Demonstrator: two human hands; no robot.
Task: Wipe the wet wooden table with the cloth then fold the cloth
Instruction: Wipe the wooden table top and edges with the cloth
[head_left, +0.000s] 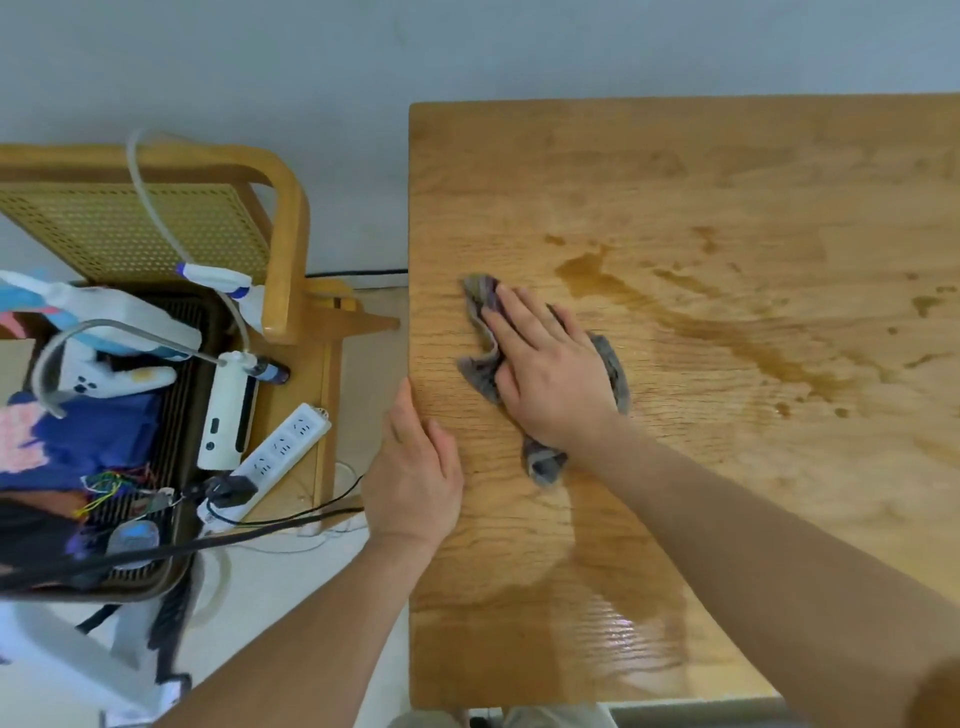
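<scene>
The wooden table (727, 171) fills the right side of the view, its top marked by a long wet streak (727, 332) that runs from the middle toward the right, with small drops scattered near it. A shiny wet patch (623, 629) lies near the front edge. To the left of the table stands a wooden chair (285, 234) with a woven back, crowded with odds and ends. The right hand (545, 364) lies flat on the cloth, fingers straight and spread, pressing it onto the table near the left end of the streak. The left hand (415, 467) rests flat on the table's left edge, fingers relaxed, holding nothing. The grey cloth (480, 299) is bunched under the right palm, its ends sticking out past fingers and wrist. A white power strip (283, 447) lies on the chair.
</scene>
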